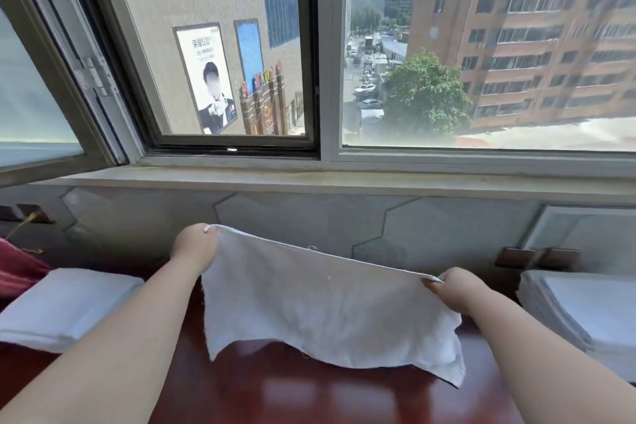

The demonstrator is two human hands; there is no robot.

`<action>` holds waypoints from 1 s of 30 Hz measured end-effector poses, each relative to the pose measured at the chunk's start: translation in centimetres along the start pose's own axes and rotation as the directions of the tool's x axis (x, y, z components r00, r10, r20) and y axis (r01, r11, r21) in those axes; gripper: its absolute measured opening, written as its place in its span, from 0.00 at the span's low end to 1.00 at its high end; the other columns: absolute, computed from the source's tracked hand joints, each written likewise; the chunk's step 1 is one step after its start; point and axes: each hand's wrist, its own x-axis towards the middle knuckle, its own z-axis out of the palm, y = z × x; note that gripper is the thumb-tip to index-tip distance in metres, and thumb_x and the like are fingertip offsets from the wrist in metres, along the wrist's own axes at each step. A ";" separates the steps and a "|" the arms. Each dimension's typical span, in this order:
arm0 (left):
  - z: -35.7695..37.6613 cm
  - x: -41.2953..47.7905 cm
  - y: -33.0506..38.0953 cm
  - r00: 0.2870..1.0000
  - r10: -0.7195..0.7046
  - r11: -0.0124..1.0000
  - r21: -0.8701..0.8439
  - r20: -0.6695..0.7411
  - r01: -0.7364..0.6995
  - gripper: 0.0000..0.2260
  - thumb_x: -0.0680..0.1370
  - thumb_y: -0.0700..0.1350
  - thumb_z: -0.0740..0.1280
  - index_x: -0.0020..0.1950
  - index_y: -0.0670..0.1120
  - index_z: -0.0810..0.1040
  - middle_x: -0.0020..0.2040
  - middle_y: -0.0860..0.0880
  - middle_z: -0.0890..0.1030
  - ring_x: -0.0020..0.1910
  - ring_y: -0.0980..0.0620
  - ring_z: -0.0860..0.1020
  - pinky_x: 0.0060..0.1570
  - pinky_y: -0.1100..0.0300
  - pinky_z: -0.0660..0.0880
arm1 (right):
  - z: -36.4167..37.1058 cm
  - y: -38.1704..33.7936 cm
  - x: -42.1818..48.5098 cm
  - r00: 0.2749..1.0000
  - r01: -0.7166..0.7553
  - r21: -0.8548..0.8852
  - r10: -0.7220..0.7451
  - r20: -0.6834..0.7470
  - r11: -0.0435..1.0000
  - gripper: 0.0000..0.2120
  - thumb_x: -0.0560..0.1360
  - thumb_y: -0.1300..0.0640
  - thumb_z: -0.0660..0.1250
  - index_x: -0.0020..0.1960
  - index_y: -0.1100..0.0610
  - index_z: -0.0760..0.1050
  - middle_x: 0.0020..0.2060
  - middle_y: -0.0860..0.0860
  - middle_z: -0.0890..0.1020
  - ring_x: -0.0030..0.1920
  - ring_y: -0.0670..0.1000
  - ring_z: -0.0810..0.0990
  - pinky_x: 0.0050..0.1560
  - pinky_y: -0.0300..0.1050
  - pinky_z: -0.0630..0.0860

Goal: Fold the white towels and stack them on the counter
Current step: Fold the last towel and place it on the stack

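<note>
Your open counter (309,399) lies straight ahead, close to you, below the hanging towel (327,306); a folded towel (69,306) hems it on the left, a tall towel stack (581,313) on the right (tiled wall (309,217) behind both).

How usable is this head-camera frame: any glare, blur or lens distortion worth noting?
Head view: even daylight; the wide lens bends the grey metal window frame and smears the brown apartment block at top right; pale glare patches on the glossy dark-red wooden counter; the white cloth towel, pinched by the left hand and right hand, looks sharp.
</note>
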 end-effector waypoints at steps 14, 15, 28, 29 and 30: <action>3.7 0.1 2.3 0.959 0.200 0.970 -0.175 0.200 -0.166 0.15 0.82 0.41 0.57 0.45 0.45 0.82 0.47 0.51 0.82 0.53 0.46 0.78 0.50 0.56 0.69 | 0.1 -11.2 0.0 0.995 -0.085 0.415 0.100 -0.013 0.906 0.22 0.83 0.44 0.57 0.39 0.58 0.74 0.33 0.53 0.75 0.37 0.55 0.74 0.39 0.46 0.68; 4.5 -0.7 3.6 0.935 0.268 0.951 -0.222 0.234 -0.217 0.15 0.83 0.41 0.57 0.53 0.47 0.84 0.52 0.54 0.82 0.56 0.51 0.77 0.55 0.59 0.70 | 0.1 -12.8 -0.4 0.998 -0.066 0.517 0.066 0.019 0.853 0.20 0.82 0.44 0.60 0.39 0.56 0.75 0.33 0.52 0.75 0.36 0.54 0.73 0.38 0.45 0.67; 7.4 -4.1 8.0 0.598 0.534 0.837 -0.471 0.597 -0.277 0.12 0.78 0.53 0.61 0.52 0.54 0.84 0.31 0.61 0.76 0.30 0.62 0.70 0.33 0.66 0.68 | -1.2 -20.4 -3.2 0.906 0.312 0.611 -0.421 0.038 0.728 0.12 0.82 0.49 0.65 0.44 0.55 0.78 0.33 0.49 0.70 0.31 0.49 0.63 0.29 0.41 0.58; 7.3 -4.0 8.0 0.587 0.530 0.840 -0.472 0.611 -0.267 0.10 0.78 0.53 0.63 0.50 0.53 0.83 0.33 0.60 0.77 0.31 0.61 0.71 0.34 0.65 0.69 | -1.2 -20.1 -3.1 0.902 0.308 0.627 -0.430 0.047 0.715 0.13 0.82 0.49 0.66 0.45 0.58 0.78 0.34 0.50 0.71 0.32 0.49 0.64 0.29 0.41 0.58; 7.3 -3.9 8.0 0.594 0.526 0.842 -0.469 0.608 -0.265 0.09 0.79 0.53 0.64 0.47 0.53 0.83 0.34 0.59 0.79 0.33 0.60 0.72 0.36 0.63 0.70 | -1.2 -19.8 -2.9 0.901 0.301 0.639 -0.431 0.053 0.708 0.14 0.82 0.48 0.66 0.46 0.59 0.79 0.34 0.49 0.71 0.32 0.49 0.65 0.29 0.40 0.59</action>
